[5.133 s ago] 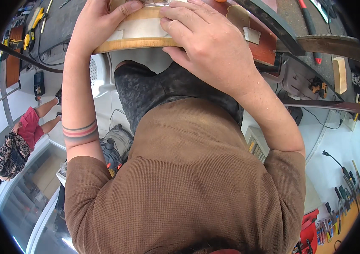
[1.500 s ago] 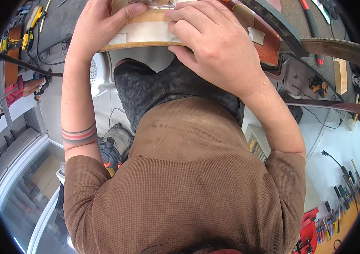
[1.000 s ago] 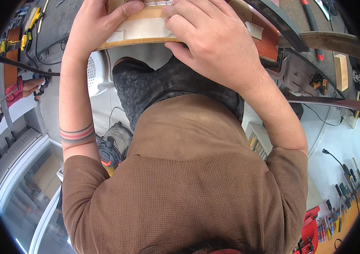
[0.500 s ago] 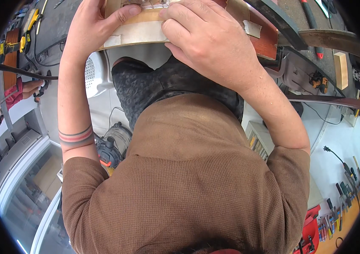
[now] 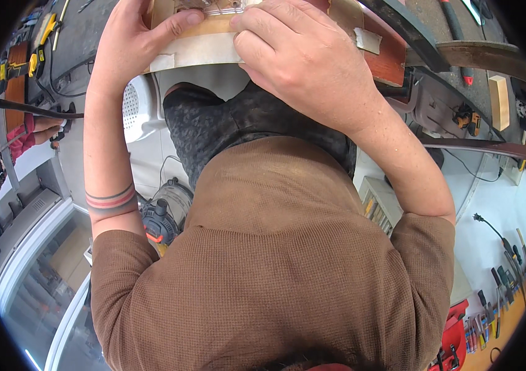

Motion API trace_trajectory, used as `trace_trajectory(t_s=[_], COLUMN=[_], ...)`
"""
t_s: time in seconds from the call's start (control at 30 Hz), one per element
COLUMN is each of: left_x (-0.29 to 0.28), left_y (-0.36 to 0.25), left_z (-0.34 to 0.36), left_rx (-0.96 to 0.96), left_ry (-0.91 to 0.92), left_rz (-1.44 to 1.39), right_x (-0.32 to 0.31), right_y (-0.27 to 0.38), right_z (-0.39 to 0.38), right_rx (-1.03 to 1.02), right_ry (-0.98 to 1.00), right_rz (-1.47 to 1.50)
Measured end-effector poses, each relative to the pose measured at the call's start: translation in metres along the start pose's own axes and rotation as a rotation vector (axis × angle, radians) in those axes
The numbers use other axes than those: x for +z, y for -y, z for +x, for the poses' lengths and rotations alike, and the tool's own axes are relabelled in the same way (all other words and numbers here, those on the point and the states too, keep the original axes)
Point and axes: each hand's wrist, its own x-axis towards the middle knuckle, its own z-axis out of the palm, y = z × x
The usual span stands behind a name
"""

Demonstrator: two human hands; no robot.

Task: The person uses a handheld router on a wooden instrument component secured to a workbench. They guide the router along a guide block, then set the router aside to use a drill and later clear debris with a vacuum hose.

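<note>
Left hand (image 5: 126,46) lays its thumb on the wooden piece (image 5: 213,26), top centre of the frame; its fingertips are out of view, so its closure cannot be told. Right hand (image 5: 306,62) rests bent fingers close together on the pale strip (image 5: 204,51), near clear plastic (image 5: 226,8); any pinch is hidden.

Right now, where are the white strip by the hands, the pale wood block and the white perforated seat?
White strip (image 5: 204,51): head view, its middle.
Pale wood block (image 5: 498,102): head view, its middle.
White perforated seat (image 5: 133,111): head view, holed surface.
</note>
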Motion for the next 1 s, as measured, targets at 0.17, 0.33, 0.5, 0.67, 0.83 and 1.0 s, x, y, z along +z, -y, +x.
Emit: trace_trajectory(t_s=[0.17,0.33,0.5,0.67,0.83,1.0], left_x=[0.0009,0.0006,0.001,0.0024,0.0025,0.0018], left_y=[0.0004,0.0001,0.0004,-0.0011,0.0009,0.0067], left_z=[-0.0009,-0.001,0.0003,-0.0011,-0.0025,-0.0038], left_rx=[-0.026,-0.026,-0.049,-0.058,-0.06,-0.033], left_ry=[-0.006,-0.003,0.01,0.005,0.005,0.021], left_rz=[-0.05,-0.057,-0.133,-0.128,-0.174,-0.228], right_x=[0.0061,0.0059,-0.0002,0.0013,0.0002,0.0097], right_y=[-0.0044,-0.0049,-0.0007,-0.0013,-0.0006,-0.0052], right_z=[-0.0019,-0.0018,0.0,-0.0007,-0.0014,-0.0037], right_rx=[-0.063,-0.048,-0.022,-0.023,-0.031,-0.111], right_ry=[-0.064,-0.042,-0.019,-0.05,-0.025,-0.089], right_rz=[-0.072,-0.037,0.012,0.036,0.026,-0.086])
